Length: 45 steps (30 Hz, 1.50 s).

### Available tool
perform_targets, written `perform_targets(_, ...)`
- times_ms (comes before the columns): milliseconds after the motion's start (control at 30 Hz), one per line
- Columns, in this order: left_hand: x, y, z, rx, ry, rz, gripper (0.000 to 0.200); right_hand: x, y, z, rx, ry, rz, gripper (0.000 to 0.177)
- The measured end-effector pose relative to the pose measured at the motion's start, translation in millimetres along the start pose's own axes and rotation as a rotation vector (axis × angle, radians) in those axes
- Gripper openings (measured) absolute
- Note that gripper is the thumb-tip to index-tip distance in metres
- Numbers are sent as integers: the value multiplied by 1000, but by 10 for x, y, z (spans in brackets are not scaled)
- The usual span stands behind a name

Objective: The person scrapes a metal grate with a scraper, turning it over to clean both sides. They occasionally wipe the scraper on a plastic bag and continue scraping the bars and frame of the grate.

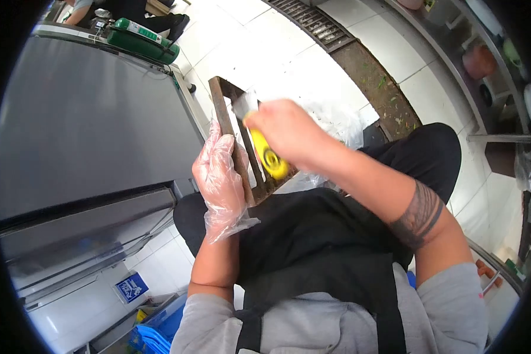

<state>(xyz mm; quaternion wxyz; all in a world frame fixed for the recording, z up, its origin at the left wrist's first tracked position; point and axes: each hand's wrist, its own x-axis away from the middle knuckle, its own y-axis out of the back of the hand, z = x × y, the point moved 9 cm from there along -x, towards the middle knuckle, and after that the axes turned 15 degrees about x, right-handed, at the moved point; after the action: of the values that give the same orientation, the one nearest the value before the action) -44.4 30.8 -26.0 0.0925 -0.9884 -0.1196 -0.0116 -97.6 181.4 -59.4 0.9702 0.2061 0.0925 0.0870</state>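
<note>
A rusty brown metal grate (219,103) stands tilted between my knees. My left hand (221,171), in a clear plastic glove, is wrapped round its left side bar. Bare and slightly blurred, my right hand (286,130) grips a scraper with a yellow and black handle (266,154). The scraper's metal blade (245,105) is at the upper part of the grate; whether it touches the bar I cannot tell. Crumpled clear plastic (336,121) lies behind my right hand.
A grey metal appliance (100,118) fills the left side. An open floor drain channel (377,88) with a slotted cover (312,20) crosses the white tiles. Shelves (484,47) stand at right. A green cylinder (141,41) and part of another person (124,12) are at upper left.
</note>
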Motion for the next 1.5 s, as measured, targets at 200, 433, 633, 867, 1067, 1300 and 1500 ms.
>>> perform_targets(200,-22,-76,-94,42,25,14,48,-43,41,58,-185,-400,179,31)
perform_targets(433,-7,-75,-81,55,-8,-2,50,-79,-71,-21,-262,-456,144,29)
perform_targets(633,-40,-63,-114,-65,-97,-10,47,-43,-26,34,-248,-429,102,31)
perform_targets(867,-19,-78,-99,4,14,13,51,-146,-48,-27,-312,-475,93,27)
perform_targets(1067,-72,37,-18,-2,14,14,50,-201,-71,-27,-376,-501,152,26)
perform_targets(1300,-86,37,-44,74,32,2,47,-310,-76,-92,20,-109,14,33)
perform_targets(1500,-106,35,-69,114,42,4,46,-359,-105,-85,66,-72,30,35)
